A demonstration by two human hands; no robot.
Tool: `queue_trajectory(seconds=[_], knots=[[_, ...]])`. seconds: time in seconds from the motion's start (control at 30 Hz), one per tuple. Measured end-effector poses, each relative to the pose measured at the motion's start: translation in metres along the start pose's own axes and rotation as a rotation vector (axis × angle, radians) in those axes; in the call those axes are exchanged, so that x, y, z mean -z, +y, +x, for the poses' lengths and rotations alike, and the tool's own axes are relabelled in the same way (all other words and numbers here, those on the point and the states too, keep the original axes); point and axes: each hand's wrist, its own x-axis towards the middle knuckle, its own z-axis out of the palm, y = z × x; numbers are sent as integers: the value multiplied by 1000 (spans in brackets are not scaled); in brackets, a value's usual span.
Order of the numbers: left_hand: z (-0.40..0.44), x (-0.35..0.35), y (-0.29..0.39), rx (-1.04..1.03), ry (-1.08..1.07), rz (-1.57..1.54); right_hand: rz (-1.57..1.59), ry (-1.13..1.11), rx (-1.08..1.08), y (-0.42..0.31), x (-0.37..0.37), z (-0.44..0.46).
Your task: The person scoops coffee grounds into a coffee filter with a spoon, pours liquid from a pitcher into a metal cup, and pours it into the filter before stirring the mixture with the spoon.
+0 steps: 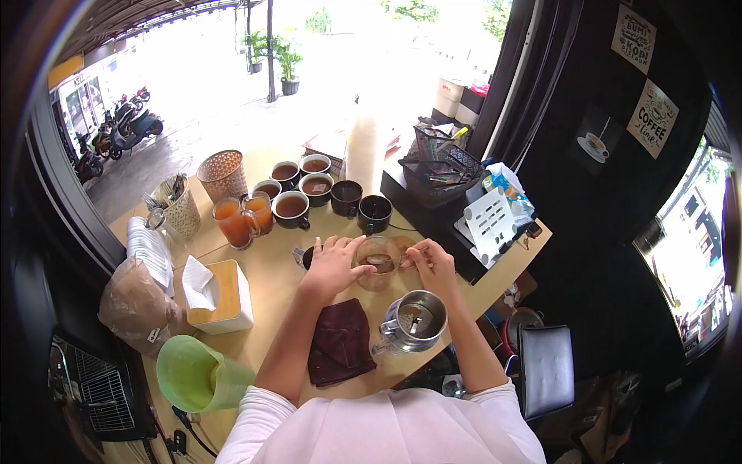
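Note:
A clear glass pitcher (376, 280) with brown liquid low inside it stands on the table in front of me. My left hand (334, 264) lies at its left side, fingers spread, thumb and fingertips touching the glass. On the right side, my right hand (430, 263) is closed in a pinch at what looks like the pitcher's handle. A dark round thing at the left is partly hidden by my left hand. Closer to me are a metal jug (418, 319) with a little liquid inside and a folded maroon cloth (340, 344).
Several cups of brown drink (292, 207) and two dark cups (375, 214) stand behind my hands, beside glass mugs of orange drink (233, 224). A tissue box (224, 298) and green pitcher (189, 375) are at left. A black pen basket (440, 174) stands at back right.

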Motion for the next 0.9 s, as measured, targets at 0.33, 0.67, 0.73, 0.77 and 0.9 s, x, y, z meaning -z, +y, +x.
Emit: queue_trajectory(seconds=[0.33,0.67,0.73,0.77,0.9], knots=[[1,-1,0,15,-12,-4,-67,34,64,-1,-1,-1],[1,0,0,20,-18,1,-53,80,101,-3,1,-6],[1,-1,0,17,-12,3,-7,76,82,-2,2,-7],[1,-1,-1,17,-9,1,16,74,73,-1,2,-7],[0,-1,1,15,-9,-3,0,65,34,-10,3,-6]])
